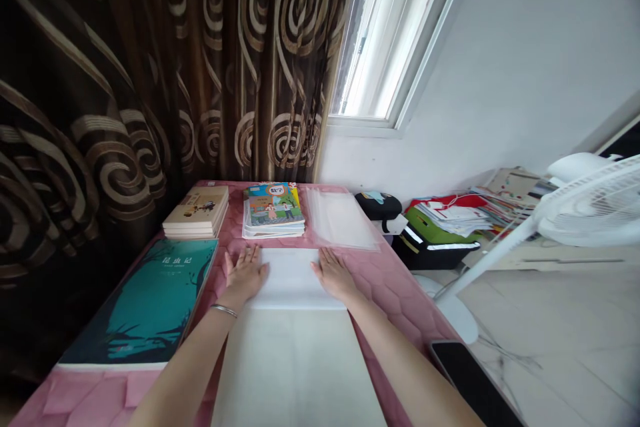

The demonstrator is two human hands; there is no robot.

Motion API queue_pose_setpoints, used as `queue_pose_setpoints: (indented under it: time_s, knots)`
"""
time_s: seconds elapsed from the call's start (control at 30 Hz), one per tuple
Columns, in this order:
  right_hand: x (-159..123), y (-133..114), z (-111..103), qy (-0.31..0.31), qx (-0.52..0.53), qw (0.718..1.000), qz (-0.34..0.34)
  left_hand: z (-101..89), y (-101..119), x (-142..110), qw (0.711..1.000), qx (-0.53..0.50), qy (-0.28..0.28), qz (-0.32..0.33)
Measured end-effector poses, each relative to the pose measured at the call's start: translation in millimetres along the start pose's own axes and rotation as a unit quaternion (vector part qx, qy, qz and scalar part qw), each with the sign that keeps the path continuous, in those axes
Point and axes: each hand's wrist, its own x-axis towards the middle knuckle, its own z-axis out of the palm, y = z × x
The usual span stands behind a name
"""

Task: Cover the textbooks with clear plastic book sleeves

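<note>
Left hand [246,275], silver bangle at the wrist, and right hand [335,273], both palm down with fingers spread, pressing opposite side edges of a white paper sheet [295,278], which adjoins a cream sheet [296,367] nearer the wearer. Outward of the left hand, one teal book [161,293]; beyond the hands, a stack of textbooks [274,209] and clear plastic covers [343,219], all on the pink quilted cloth [400,297].

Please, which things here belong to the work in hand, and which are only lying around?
In the work: left hand, right hand, white sheet, pale sheet; probably clear sheets, teal book, small books, textbooks.

Just lying about, it seems: phone, black case, papers.
</note>
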Motion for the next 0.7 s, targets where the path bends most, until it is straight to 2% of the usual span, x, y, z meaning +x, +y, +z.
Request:
queue_pose_setpoints:
  time_s: [0.1, 0.17, 0.2, 0.23, 0.37, 0.43, 0.6, 0.7]
  knots:
    - [-0.5, 5.5, 2.4, 0.005, -0.005, 1.0, 0.001, -5.7, -9.5, -5.9, 0.997, 0.043, 0.022, -0.059]
    - [-0.1, 4.6, 3.9, 0.008, -0.009, 1.0, 0.0, -9.5, -0.4, -9.9, 0.992, 0.078, 0.036, -0.094]
    - [0.1, 3.8, 4.3, 0.008, -0.011, 1.0, -0.001, -11.0, 8.8, -11.5, 0.992, 0.083, 0.038, -0.089]
    - [0.2, 3.0, 4.6, 0.009, -0.012, 1.0, -0.002, -11.9, 20.3, -12.8, 0.994, 0.08, 0.035, -0.069]
    - [0.3, 2.8, 5.1, 0.006, -0.009, 1.0, -0.002, -8.2, 67.0, -13.1, 0.995, 0.024, 0.006, 0.091]
    - [0.4, 4.2, 5.6, 0.001, -0.005, 1.0, 0.0, -2.5, 77.2, -10.4, 0.992, 0.002, -0.008, 0.123]
    - [-0.1, 0.7, 1.4, 0.018, -0.028, 0.999, 0.005, 10.0, 64.3, -1.8, 0.996, -0.028, -0.008, 0.082]
    - [-1.0, -20.6, -3.6, 0.047, -0.029, 0.998, -0.014, 13.0, 57.5, 0.1, 0.996, -0.032, -0.004, 0.077]
